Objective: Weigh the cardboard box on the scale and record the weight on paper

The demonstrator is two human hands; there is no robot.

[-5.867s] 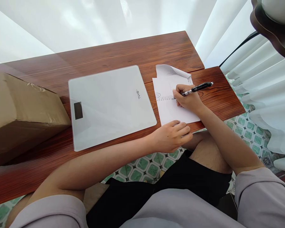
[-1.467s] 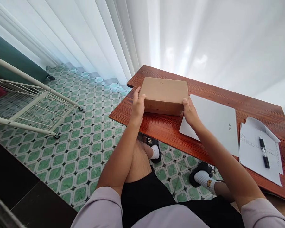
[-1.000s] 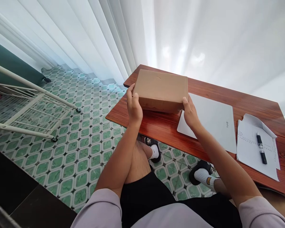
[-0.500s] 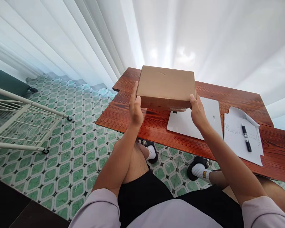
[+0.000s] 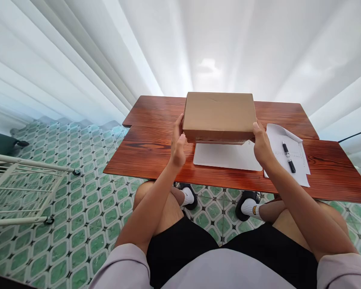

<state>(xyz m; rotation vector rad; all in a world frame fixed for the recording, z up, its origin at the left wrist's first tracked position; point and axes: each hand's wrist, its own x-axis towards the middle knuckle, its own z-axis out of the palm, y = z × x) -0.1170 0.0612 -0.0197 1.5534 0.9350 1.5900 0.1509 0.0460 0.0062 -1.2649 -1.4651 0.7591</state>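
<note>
I hold a flat brown cardboard box (image 5: 219,114) level in the air between both hands. My left hand (image 5: 178,141) grips its left end and my right hand (image 5: 261,142) grips its right end. The box hangs just above a white glass scale (image 5: 225,155) that lies on the red-brown wooden table (image 5: 150,148), and it hides most of the scale. To the right of the scale lies a white printed sheet (image 5: 299,170) with a black pen (image 5: 288,157) on it.
White curtains hang behind the table. The floor has green patterned tiles (image 5: 87,208). A white metal rack (image 5: 21,188) stands on the floor at the far left. My knees and white-socked feet show under the table's near edge.
The box has been lifted off the table's left end and carried right, and now hangs over the scale. Earlier my right hand wrote on the sheet; the pen now lies on it.
</note>
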